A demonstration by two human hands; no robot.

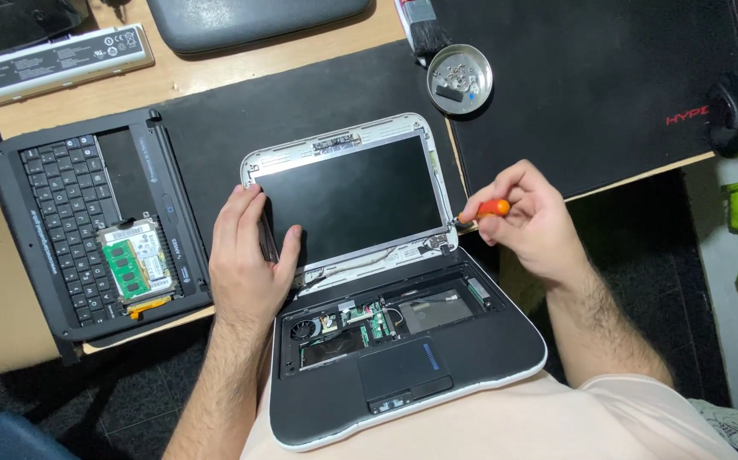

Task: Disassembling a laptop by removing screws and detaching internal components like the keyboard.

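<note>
Across our lap and the near edge of the wooden worktop [216,81] lies the small white-edged laptop with its black palm rest and dark screen [348,200], opened flat. Its keyboard is already out: the base [403,341] shows a bare cavity with a small fan, green circuit boards and thin cables. The plastic frame around the screen also seems to be off, since the metal edge and bare hinge brackets show. What is left, as far as we can judge, is the fastening at the right hinge, and the panel itself sits in the lid.

Our right hand [531,217] is closed around a small screwdriver with an orange handle [488,209], its tip set at the right hinge corner of the screen. Our left hand [245,255] is clamped on the left edge of the lid, thumb on the glass, fingers behind.

To the left, the removed black keyboard panel [88,226] rests on a black mat [301,94], with a silver drive and a green memory stick [130,264] lying on it. Beyond it sits a long white battery pack [54,61]. Above the screen, a round metal dish [460,79] holds small parts, and a brush [424,30] lies just beside it.
</note>
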